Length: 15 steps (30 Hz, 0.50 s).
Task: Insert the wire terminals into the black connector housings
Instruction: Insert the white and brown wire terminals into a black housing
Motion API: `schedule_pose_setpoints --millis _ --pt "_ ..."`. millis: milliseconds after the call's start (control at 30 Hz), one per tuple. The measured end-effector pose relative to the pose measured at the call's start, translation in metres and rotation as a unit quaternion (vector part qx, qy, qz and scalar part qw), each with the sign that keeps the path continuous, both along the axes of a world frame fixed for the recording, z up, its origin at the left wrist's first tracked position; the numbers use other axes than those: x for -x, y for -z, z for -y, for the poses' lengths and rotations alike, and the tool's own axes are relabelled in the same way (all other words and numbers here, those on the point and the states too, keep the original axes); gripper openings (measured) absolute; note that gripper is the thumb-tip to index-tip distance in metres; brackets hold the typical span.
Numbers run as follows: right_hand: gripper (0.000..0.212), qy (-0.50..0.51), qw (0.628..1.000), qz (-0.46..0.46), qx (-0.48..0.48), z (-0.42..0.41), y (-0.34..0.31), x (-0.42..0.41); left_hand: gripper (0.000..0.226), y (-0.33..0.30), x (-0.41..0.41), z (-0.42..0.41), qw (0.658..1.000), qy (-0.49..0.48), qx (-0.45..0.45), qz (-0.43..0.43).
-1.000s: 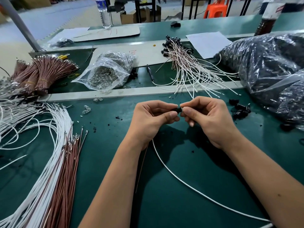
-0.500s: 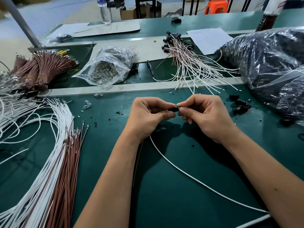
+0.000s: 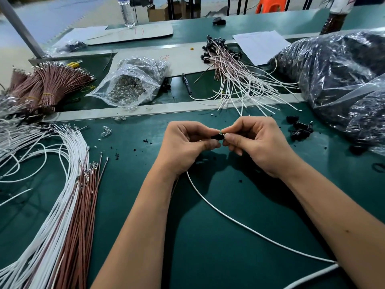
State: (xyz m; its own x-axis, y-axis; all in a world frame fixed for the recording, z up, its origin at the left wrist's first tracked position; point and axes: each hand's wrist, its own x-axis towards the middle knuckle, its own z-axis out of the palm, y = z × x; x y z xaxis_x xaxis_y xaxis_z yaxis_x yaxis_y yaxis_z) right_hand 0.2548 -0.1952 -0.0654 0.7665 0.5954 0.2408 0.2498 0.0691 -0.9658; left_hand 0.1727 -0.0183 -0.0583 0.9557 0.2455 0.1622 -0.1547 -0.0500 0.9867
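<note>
A small black connector housing (image 3: pixel 216 136) sits between my two hands above the green mat. My right hand (image 3: pixel 258 142) pinches its right end with thumb and forefinger. My left hand (image 3: pixel 187 144) pinches the wire end at the housing's left side. A white wire (image 3: pixel 239 222) runs from under my left hand down to the lower right; a thin brown wire (image 3: pixel 174 185) hangs beside my left wrist. Loose white and brown terminal wires (image 3: pixel 68 197) lie in a long bundle on the left. A few spare black housings (image 3: pixel 300 129) lie right of my right hand.
Finished wire assemblies (image 3: pixel 235 80) fan out behind my hands. A clear bag of metal parts (image 3: pixel 129 84) lies at centre left, tied brown wire bundles (image 3: pixel 48 84) at far left, a big plastic bag of black parts (image 3: pixel 337 80) at right. A pale rail (image 3: pixel 166 110) crosses the bench.
Both hands keep pinching the housing and wire in the middle of the mat. The fingers have shifted slightly, and a little more of the black housing shows between them.
</note>
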Motion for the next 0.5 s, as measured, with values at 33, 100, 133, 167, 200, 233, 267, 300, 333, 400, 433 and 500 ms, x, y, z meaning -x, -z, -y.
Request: schedule_pose_setpoints --millis 33,100,133,167,200,233,267,300,333,400,433,500 --pt "0.016 0.008 1.0 -0.009 0.0 0.0 0.0 0.0 0.025 0.0 -0.001 0.001 0.999 -0.014 -0.03 0.009" --pt "0.016 0.021 0.999 -0.027 -0.001 -0.001 0.0 0.0 0.024 0.001 -0.003 0.004 0.996 -0.03 -0.082 0.03" --pt "0.017 0.025 0.999 -0.032 -0.002 -0.001 0.0 -0.001 0.024 0.002 -0.004 0.005 0.994 -0.033 -0.096 0.037" --pt "0.017 0.026 0.999 -0.033 -0.004 -0.001 0.0 -0.001 0.024 0.002 -0.004 0.005 0.994 -0.034 -0.099 0.04" --pt "0.016 0.025 0.999 -0.03 -0.006 0.0 0.0 -0.002 0.024 0.002 -0.004 0.004 0.994 -0.034 -0.092 0.038" --pt "0.015 0.023 0.999 -0.023 -0.008 0.0 0.0 -0.002 0.024 0.002 -0.005 0.003 0.996 -0.032 -0.077 0.03" --pt "0.014 0.019 1.0 -0.017 -0.011 0.001 0.0 -0.001 0.024 0.003 -0.004 0.001 0.998 -0.027 -0.057 0.017" --pt "0.014 0.014 1.0 -0.013 -0.016 0.001 0.0 -0.001 0.024 0.002 -0.004 -0.001 0.999 -0.02 -0.038 0.002" --pt "0.015 0.011 1.0 -0.011 -0.021 0.001 0.0 -0.001 0.024 0.002 -0.004 -0.003 1.0 -0.011 -0.022 -0.011" --pt "0.017 0.007 1.0 -0.007 -0.022 0.002 0.0 -0.001 0.022 0.002 -0.003 -0.005 1.0 0.005 -0.01 -0.023" --pt "0.016 0.006 1.0 -0.004 -0.018 0.002 0.0 -0.001 0.021 0.001 -0.003 -0.005 1.0 0.009 -0.011 -0.023" --pt "0.012 0.005 1.0 -0.001 -0.009 0.001 0.001 -0.002 0.02 0.002 -0.003 -0.005 1.0 0.013 -0.012 -0.019"
